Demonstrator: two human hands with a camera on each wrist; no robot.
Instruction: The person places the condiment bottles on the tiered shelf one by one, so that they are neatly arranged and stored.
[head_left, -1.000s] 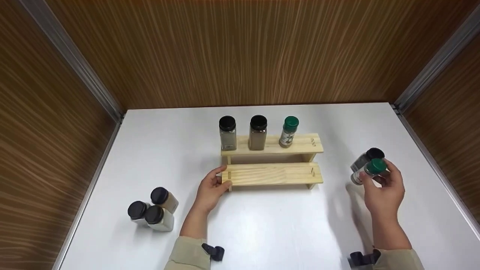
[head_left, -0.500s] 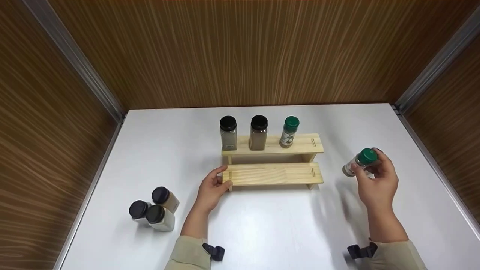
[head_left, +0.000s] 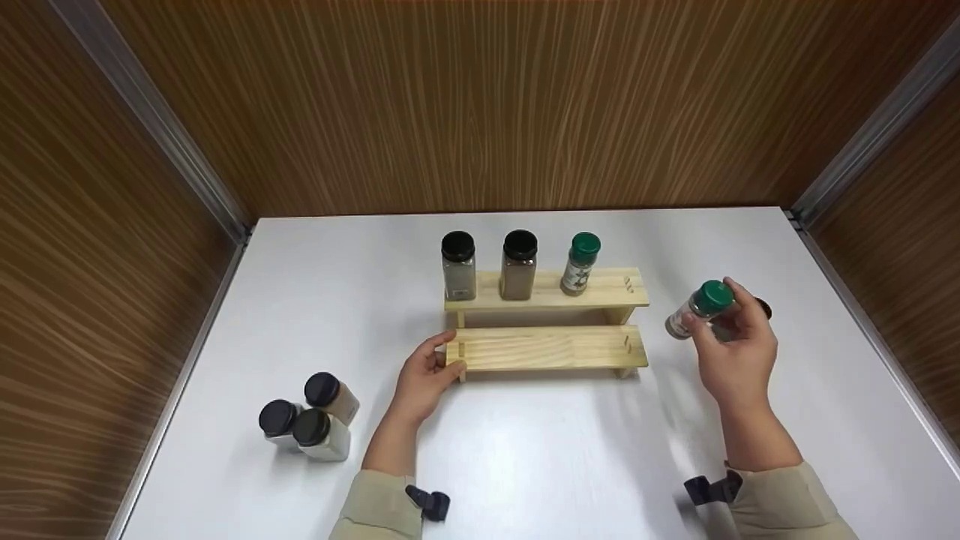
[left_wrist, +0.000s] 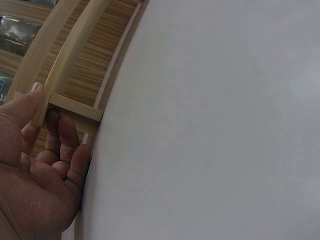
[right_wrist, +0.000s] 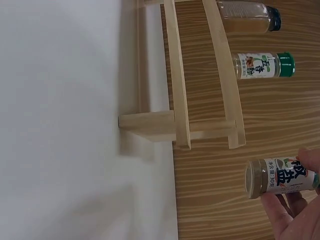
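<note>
My right hand (head_left: 739,360) holds a green-capped spice jar (right_wrist: 285,176) with a printed label, tilted and raised to the right of the two-tier wooden rack (head_left: 547,349). My left hand (head_left: 424,379) grips the left end of the rack's lower shelf, thumb at the front and fingers around the end, as the left wrist view also shows. On the upper shelf stand a black-capped jar (head_left: 459,270) of greyish contents, a black-capped jar (head_left: 518,270) of brown powder and a green-capped jar (head_left: 580,266). The lower shelf bears no jar.
At the left of the white table (head_left: 525,457) three black-capped jars (head_left: 326,442) stand close together. Behind the right hand, the edge of a dark cap (head_left: 763,308) peeks out. Wood-grain panels (head_left: 480,105) wall the table at the back and both sides.
My right hand has lifted the green-capped jar away from the black-capped one beside it, moving left and toward the back. The left hand stays on the rack.
</note>
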